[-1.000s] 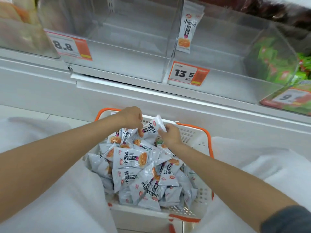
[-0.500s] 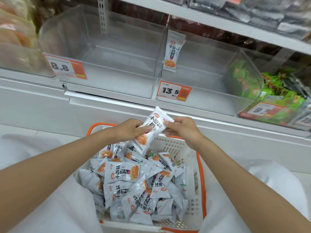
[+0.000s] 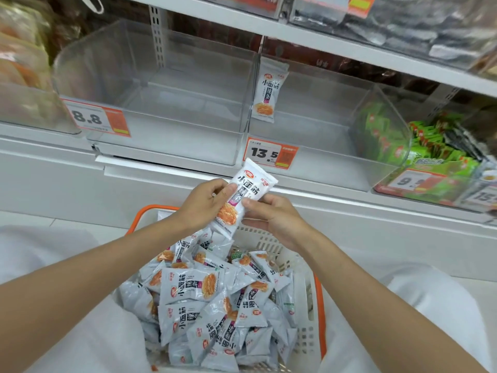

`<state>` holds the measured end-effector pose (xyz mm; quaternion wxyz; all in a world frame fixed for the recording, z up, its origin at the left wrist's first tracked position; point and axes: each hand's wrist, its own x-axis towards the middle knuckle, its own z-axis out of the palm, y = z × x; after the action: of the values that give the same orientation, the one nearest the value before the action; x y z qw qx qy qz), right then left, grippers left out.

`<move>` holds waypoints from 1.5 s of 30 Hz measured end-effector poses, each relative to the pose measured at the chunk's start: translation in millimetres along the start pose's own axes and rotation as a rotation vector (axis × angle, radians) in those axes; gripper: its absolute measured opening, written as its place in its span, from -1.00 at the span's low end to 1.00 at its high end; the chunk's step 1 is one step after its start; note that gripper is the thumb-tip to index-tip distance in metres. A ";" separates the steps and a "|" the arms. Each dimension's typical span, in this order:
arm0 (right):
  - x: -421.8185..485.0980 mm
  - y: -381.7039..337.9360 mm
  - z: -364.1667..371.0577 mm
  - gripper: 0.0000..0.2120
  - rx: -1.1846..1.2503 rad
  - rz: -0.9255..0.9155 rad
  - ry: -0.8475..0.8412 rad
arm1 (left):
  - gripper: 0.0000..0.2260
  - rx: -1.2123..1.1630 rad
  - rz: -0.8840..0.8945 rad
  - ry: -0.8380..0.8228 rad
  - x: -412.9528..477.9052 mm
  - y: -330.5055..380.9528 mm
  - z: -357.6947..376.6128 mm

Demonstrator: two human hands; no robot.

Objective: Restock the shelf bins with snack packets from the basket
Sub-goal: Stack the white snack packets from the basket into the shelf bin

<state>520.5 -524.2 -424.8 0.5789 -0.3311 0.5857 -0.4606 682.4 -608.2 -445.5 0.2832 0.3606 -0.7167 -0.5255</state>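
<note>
Both hands, left hand (image 3: 205, 201) and right hand (image 3: 274, 220), pinch one packet (image 3: 243, 196) mid-frame above the basket (image 3: 318, 305); one more packet (image 3: 267, 94) stands in the bin (image 3: 322, 157) above.

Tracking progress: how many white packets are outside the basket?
2: the held packet, in left hand and right hand above the basket; the bin packet, upright against the 13.5 bin's left wall.

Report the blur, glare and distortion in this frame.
Head view: wide-angle distortion bows the shelf edge. The centre is sharp, with print on the held packet and the 13.5 tag legible. The edges smear, notably the green packets at right. Lighting is even and soft, with only faint reflections on the clear bin walls.
</note>
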 end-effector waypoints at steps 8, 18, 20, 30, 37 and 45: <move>4.4 -76.7 -32.3 -0.74 0.001 -0.241 0.202 | -0.88 0.242 0.250 0.380 49.5 57.1 -20.2; 112.5 -170.1 -93.7 -0.74 -0.104 -0.193 0.457 | -0.76 0.193 0.211 0.342 137.3 81.7 -25.6; 145.4 -169.5 -88.3 -0.75 -0.221 -0.150 0.466 | -0.76 0.138 0.236 0.317 141.4 75.5 -27.4; 229.2 -153.7 -69.7 -0.48 -0.818 -0.093 0.554 | -0.73 0.091 0.223 0.222 145.5 66.9 -31.0; 235.1 -154.2 -68.7 -0.76 -0.774 -0.123 0.509 | -0.73 0.069 0.197 0.221 144.3 67.4 -30.6; 221.5 -152.5 -71.6 -0.68 -0.664 -0.040 0.493 | -0.72 0.099 0.184 0.221 140.4 73.2 -30.6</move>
<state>403.5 -771.4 -373.5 0.2740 -0.3911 0.8169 -0.3234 608.9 -725.6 -362.7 0.3892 0.3625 -0.7361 -0.4186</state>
